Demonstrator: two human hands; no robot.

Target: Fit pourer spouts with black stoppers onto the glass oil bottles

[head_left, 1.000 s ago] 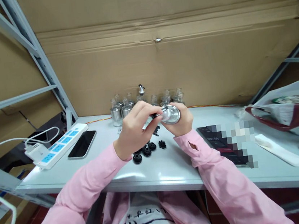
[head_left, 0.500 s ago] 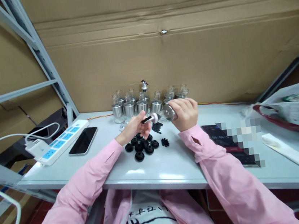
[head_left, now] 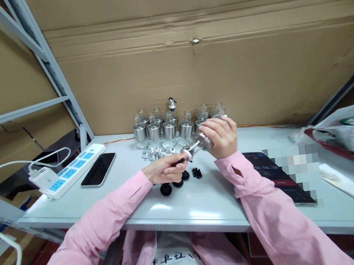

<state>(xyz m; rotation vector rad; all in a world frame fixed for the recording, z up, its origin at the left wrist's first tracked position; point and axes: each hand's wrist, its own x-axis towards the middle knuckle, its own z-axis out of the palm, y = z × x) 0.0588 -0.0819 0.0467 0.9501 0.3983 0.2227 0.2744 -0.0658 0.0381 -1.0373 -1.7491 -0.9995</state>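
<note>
My right hand (head_left: 222, 136) is wrapped around the metal-sleeved body of a glass bottle (head_left: 201, 140), which lies tilted with its neck toward the lower left. At the neck sits a bottle pourer (head_left: 187, 153) with a pale collar and a black part. My left hand (head_left: 167, 169) is closed around the pourer's outer end, its fingers hiding part of it. Below that hand are black round caps (head_left: 166, 189), some covered by it. A cluster of small black pieces (head_left: 197, 173) lies to their right. Silver rings (head_left: 153, 153) are scattered behind my left hand.
Several metal-sleeved glass bottles (head_left: 170, 130) stand along the cardboard at the back; one bears a pourer (head_left: 172, 103). On the left are a power strip (head_left: 69, 173) and a phone (head_left: 99, 170). To the right lie a dark timer screen (head_left: 275, 176), a white strip (head_left: 353, 186) and a plastic bag (head_left: 353, 128).
My left fingers, earlier loosely spread beside the pourer, have closed around it. The pourer end of the bottle has moved down toward me, and more silver rings show behind my left hand.
</note>
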